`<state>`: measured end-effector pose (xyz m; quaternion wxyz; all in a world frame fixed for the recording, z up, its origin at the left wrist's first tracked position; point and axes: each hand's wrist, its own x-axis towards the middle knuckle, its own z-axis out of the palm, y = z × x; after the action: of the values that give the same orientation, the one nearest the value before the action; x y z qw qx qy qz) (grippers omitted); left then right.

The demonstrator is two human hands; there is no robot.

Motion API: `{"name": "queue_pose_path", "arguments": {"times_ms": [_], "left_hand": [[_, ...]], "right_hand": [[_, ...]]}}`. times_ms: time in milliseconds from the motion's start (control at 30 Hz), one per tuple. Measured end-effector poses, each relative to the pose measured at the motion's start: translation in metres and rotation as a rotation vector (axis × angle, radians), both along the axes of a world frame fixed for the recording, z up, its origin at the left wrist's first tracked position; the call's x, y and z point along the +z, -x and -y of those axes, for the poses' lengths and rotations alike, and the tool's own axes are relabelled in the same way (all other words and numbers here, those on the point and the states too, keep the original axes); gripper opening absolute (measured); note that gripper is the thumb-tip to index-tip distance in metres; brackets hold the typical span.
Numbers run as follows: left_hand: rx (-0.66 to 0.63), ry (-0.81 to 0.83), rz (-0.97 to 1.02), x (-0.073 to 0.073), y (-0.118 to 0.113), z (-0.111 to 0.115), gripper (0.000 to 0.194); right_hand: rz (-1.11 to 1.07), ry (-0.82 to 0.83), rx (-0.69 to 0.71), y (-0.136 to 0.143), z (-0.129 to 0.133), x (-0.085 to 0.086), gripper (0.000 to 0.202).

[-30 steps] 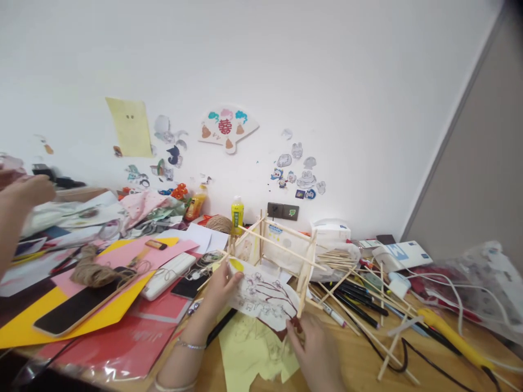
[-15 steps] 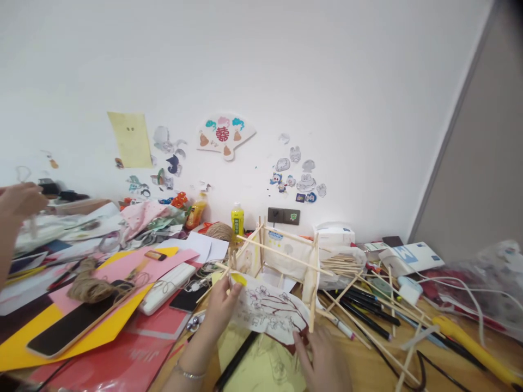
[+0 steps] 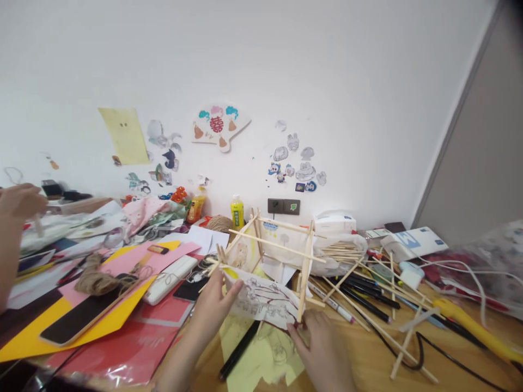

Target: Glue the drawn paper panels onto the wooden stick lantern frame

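A box-like frame of thin wooden sticks (image 3: 278,245) stands on the table with drawn-on paper panels on its sides. Its near side carries a white sheet with a branch-and-blossom drawing (image 3: 265,299). My left hand (image 3: 214,305) pinches the upper left corner of that sheet beside the stick ends. At the sheet's lower right corner, my right hand (image 3: 321,345) has its thumb and fingers closed on the edge, near an upright stick. Beneath lie a yellow paper (image 3: 278,354) and a black marker (image 3: 239,351).
Another person's hand (image 3: 22,201) is raised at the far left. Phone (image 3: 79,316), twine (image 3: 96,277) and coloured papers lie left. Loose sticks, black pens (image 3: 363,305) and a yellow-handled tool (image 3: 474,326) with a cord lie right. Bottles (image 3: 237,211) stand behind.
The near sheet and frame tilt differently, with the sheet's left corner nearer the stick ends. Both my hands have shifted slightly left with it. The view has moved a little.
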<state>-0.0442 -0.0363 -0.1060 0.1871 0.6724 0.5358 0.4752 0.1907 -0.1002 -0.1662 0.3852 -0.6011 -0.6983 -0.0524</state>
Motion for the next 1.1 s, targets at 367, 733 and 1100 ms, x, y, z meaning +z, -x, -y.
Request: {"name": "queue_pose_path", "arguments": {"times_ms": [367,733,1100], "left_hand": [[0.017,0.046,-0.148,-0.018,-0.005,0.016,0.054],[0.195,-0.218,-0.400,0.015,-0.028,0.016,0.063],[0.072,-0.938,-0.782,-0.007,-0.051,0.033,0.011]], "right_hand": [[-0.472,0.227,0.034,0.002,-0.002,0.001,0.021],[-1.231,0.253,0.275,-0.027,-0.009,0.013,0.046],[-1.438,0.262,0.293,-0.024,-0.009,0.017,0.053]]}}
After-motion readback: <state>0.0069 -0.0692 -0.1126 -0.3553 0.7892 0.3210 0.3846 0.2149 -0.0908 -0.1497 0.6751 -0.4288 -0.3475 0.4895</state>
